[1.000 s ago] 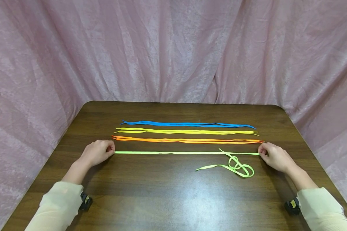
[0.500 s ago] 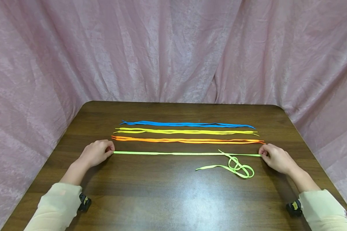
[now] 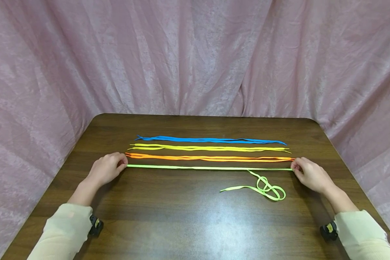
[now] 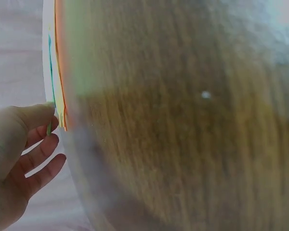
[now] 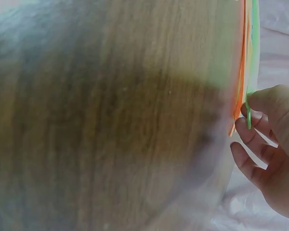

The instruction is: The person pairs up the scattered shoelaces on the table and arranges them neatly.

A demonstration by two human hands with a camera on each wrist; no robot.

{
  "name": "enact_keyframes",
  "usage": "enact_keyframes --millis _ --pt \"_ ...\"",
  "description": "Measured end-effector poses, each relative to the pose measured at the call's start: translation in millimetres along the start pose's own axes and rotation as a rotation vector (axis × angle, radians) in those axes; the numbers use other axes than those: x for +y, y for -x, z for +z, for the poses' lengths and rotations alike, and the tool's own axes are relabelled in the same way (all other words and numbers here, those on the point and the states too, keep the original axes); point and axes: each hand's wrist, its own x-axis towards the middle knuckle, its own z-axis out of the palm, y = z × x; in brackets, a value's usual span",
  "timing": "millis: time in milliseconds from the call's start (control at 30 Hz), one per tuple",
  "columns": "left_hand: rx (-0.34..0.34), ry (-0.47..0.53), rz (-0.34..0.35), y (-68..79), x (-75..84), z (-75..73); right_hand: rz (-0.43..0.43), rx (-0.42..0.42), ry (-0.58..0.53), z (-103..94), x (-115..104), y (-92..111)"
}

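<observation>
A light green shoelace [image 3: 188, 167] is stretched straight between my two hands in the head view. My left hand [image 3: 106, 169] pinches its left end between thumb and forefinger, and in the left wrist view the green tip pokes out past the fingers [image 4: 47, 143]. At the other end my right hand [image 3: 311, 175] pinches the same lace, its tip showing below the thumb in the right wrist view. A second light green shoelace [image 3: 270, 191] lies loosely looped on the table, just nearer than the stretched one. Orange shoelaces [image 3: 208, 158] lie straight right behind the stretched lace.
Yellow shoelaces [image 3: 211, 147] and blue shoelaces [image 3: 211, 139] lie in parallel rows farther back on the brown wooden table [image 3: 169, 216]. A pink curtain [image 3: 195, 57] hangs behind and beside the table. Each forearm carries a small black wrist camera [image 3: 96, 226].
Both hands have shifted slightly away from me with the stretched green shoelace, bringing it closer to the orange ones. The looped green lace and the other rows stay put.
</observation>
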Motion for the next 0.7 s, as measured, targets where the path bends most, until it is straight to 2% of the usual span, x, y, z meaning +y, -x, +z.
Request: enact_keyframes --millis 367,700 --pt "-0.001 -0.015 -0.013 -12.0 0.6 6.2 0.038 -0.020 -0.006 5.0 5.2 -7.6" --pt "-0.033 -0.018 -0.021 -17.4 2.3 9.5 0.038 -0.029 0.003 4.7 7.7 -7.1"
